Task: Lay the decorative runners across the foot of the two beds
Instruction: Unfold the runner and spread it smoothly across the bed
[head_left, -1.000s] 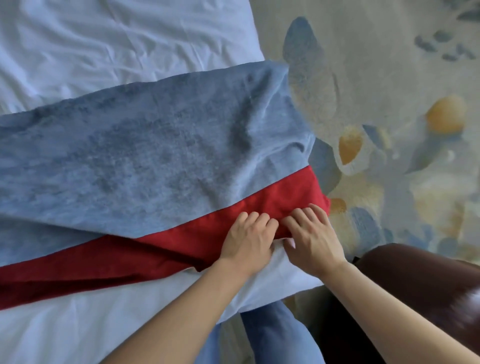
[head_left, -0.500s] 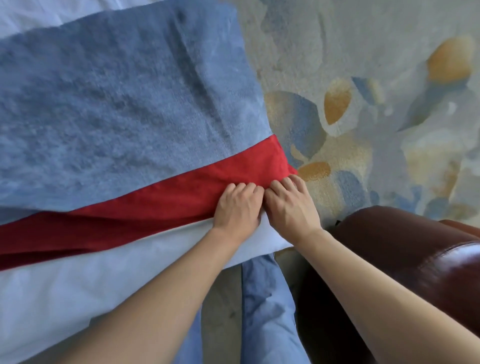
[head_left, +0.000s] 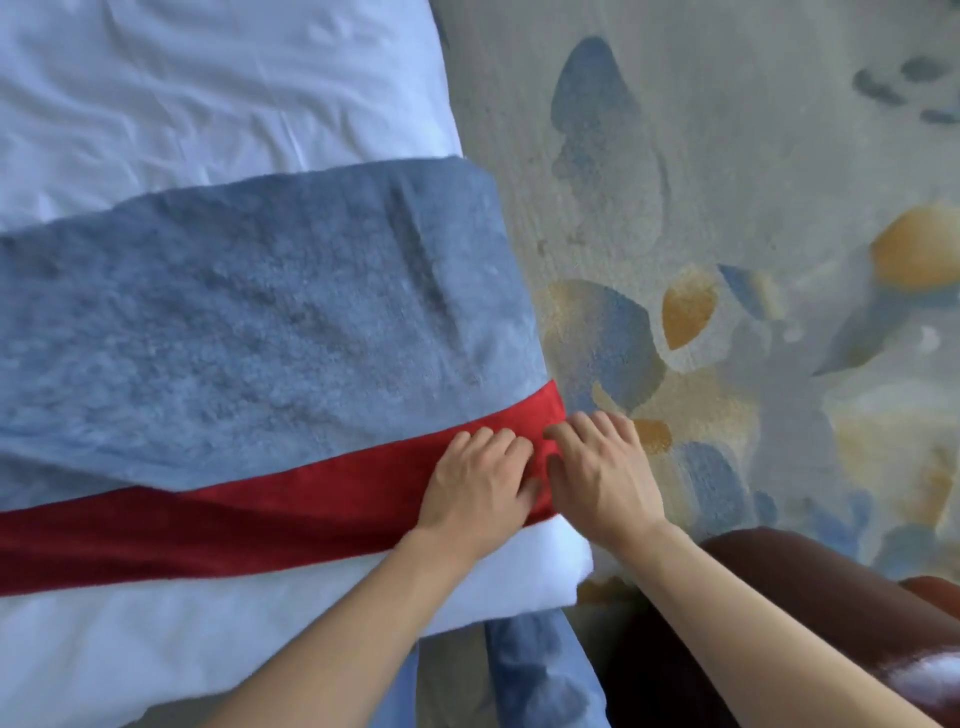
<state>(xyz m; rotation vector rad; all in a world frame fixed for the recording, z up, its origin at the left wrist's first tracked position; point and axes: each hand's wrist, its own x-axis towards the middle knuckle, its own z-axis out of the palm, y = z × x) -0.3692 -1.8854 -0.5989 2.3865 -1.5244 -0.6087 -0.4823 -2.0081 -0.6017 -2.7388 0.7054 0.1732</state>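
Hands meet at the right edge of a white-sheeted bed (head_left: 208, 93), where a decorative runner (head_left: 249, 332) of grey-blue plush with a red band (head_left: 260, 514) along its near side lies across the bedding. The left hand (head_left: 475, 491) rests on the red band with its fingers curled down into the cloth, apparently gripping it. The right hand (head_left: 602, 473) lies just beside it at the runner's end, its fingers (head_left: 587, 426) bent over the band's edge and its thumb pressed against the red cloth. A patterned carpet (head_left: 727, 208) of blue and orange shapes covers the floor to the right. A dark brown leather chair (head_left: 810, 597) sits at the near right corner.
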